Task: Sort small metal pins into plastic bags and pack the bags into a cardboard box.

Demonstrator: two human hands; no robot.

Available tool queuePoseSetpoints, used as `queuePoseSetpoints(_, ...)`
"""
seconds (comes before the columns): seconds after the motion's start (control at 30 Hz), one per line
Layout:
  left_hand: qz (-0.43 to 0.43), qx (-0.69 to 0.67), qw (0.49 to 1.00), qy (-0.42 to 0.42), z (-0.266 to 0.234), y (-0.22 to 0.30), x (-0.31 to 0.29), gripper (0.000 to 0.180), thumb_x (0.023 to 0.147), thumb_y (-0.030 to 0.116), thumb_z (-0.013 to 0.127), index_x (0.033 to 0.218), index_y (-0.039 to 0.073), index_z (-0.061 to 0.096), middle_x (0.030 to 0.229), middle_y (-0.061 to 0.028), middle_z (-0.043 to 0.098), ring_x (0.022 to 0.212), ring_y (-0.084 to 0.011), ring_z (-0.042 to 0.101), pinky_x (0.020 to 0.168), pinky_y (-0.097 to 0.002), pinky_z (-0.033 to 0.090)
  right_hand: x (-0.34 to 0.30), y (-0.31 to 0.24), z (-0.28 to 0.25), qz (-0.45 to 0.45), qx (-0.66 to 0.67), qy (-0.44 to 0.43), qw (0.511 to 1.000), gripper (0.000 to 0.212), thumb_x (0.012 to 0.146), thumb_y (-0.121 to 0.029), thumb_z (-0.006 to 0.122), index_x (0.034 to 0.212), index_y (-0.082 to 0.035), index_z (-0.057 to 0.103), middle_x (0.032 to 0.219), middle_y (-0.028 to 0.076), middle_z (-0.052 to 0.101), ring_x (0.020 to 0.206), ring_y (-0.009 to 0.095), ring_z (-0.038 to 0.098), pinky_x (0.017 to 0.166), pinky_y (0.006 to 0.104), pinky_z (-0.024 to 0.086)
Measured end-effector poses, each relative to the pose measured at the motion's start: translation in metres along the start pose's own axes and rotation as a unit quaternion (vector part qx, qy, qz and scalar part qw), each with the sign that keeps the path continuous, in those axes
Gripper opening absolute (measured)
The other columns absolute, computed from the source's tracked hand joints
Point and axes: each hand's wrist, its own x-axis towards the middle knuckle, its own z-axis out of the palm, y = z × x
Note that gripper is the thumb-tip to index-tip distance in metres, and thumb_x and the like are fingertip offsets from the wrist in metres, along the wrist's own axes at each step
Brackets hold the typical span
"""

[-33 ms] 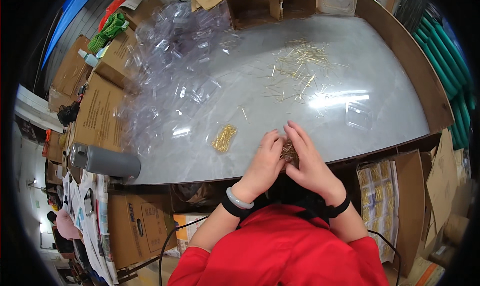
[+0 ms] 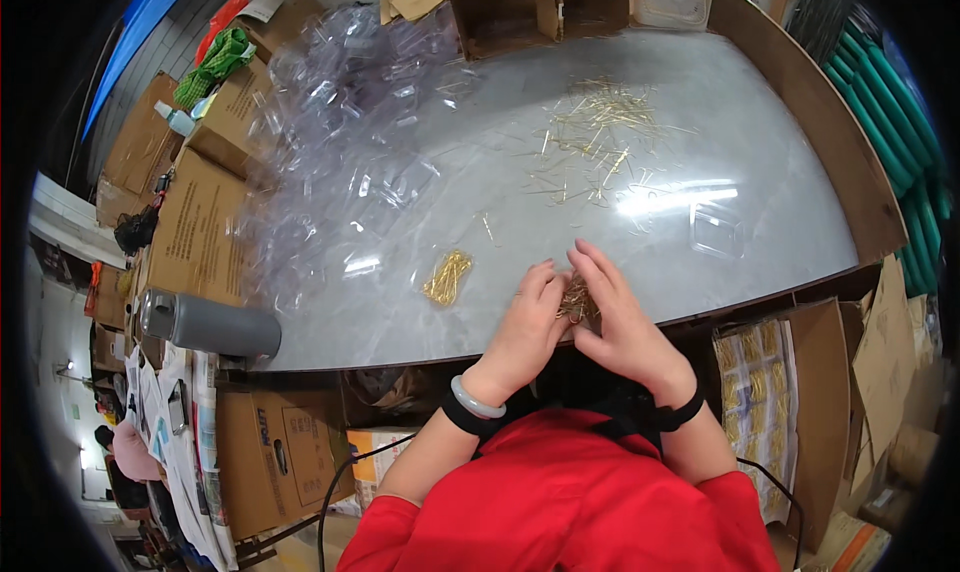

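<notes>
Between my two hands is a bunch of thin brownish-gold wire pins (image 2: 576, 302), partly hidden by my fingers. My left hand (image 2: 525, 322) curls its fingers against the left side of the bunch. My right hand (image 2: 622, 330) cups the other side, its fingers pointing away from me. To the left of my hands lies a compact bundle of gold pins (image 2: 447, 278), apparently in a small clear box. Farther out, a loose scatter of gold pins (image 2: 610, 117) spreads over the grey table (image 2: 500, 152).
A large heap of clear plastic boxes (image 2: 340, 142) covers the table's left side. A single clear box or lid (image 2: 716, 232) lies at right. A grey bottle (image 2: 215, 324) lies at the near left edge. Cardboard strips (image 2: 830, 122) border the right. An open carton (image 2: 760, 402) holds packed gold pins.
</notes>
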Motion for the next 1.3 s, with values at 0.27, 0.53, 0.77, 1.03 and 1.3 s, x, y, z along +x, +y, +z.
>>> queuePoseSetpoints(0.27,0.008,-0.012,1.000,0.014,-0.004,0.002,-0.002,0.045,0.088,0.005,0.069,0.131,-0.002,0.054,0.131,-0.0240,0.051,0.129,-0.0437,0.049,0.106,-0.0468,0.043,-0.011,0.016,-0.030,-0.014,-0.167,0.024,0.986,0.066,0.073,-0.014,0.083,0.133,-0.007,0.057,0.116,0.011,0.064,0.115,0.033,0.054,0.099,0.0450,0.042)
queuePoseSetpoints(0.53,0.049,-0.013,0.999,0.003,-0.016,0.007,0.001,0.060,0.086,0.007,0.071,0.140,-0.002,0.047,0.136,-0.0239,0.050,0.130,-0.0435,0.048,0.109,-0.0457,0.042,-0.005,0.025,-0.028,-0.032,-0.138,0.053,0.988,0.040,0.075,-0.006,0.077,0.113,-0.005,0.066,0.104,0.012,0.067,0.100,0.032,0.062,0.086,0.0409,0.050)
queuePoseSetpoints(0.77,0.022,0.032,0.999,-0.012,-0.008,0.005,0.000,0.063,0.087,0.014,0.075,0.141,-0.001,0.046,0.141,-0.0238,0.047,0.130,-0.0438,0.047,0.108,-0.0467,0.043,-0.007,0.016,-0.026,-0.031,-0.126,0.085,0.988,0.039,0.077,0.002,0.071,0.116,-0.003,0.065,0.111,0.013,0.066,0.104,0.034,0.061,0.091,0.0420,0.050)
queuePoseSetpoints(1.03,0.023,0.041,0.999,0.015,-0.003,0.001,-0.004,0.061,0.088,0.012,0.074,0.141,-0.001,0.048,0.139,-0.0256,0.051,0.132,-0.0439,0.048,0.110,-0.0480,0.041,-0.008,0.014,-0.049,-0.068,-0.174,0.016,0.982,0.050,0.077,0.000,0.072,0.125,-0.005,0.060,0.120,0.012,0.064,0.111,0.033,0.057,0.096,0.0421,0.048)
queuePoseSetpoints(1.3,0.031,0.009,0.999,0.015,-0.006,0.006,-0.001,0.067,0.084,0.015,0.078,0.140,-0.003,0.047,0.137,-0.0236,0.050,0.133,-0.0436,0.046,0.112,-0.0494,0.039,0.000,0.018,-0.013,-0.018,-0.129,0.027,0.991,0.050,0.075,0.000,0.075,0.123,-0.005,0.061,0.117,0.013,0.064,0.109,0.034,0.057,0.093,0.0422,0.049)
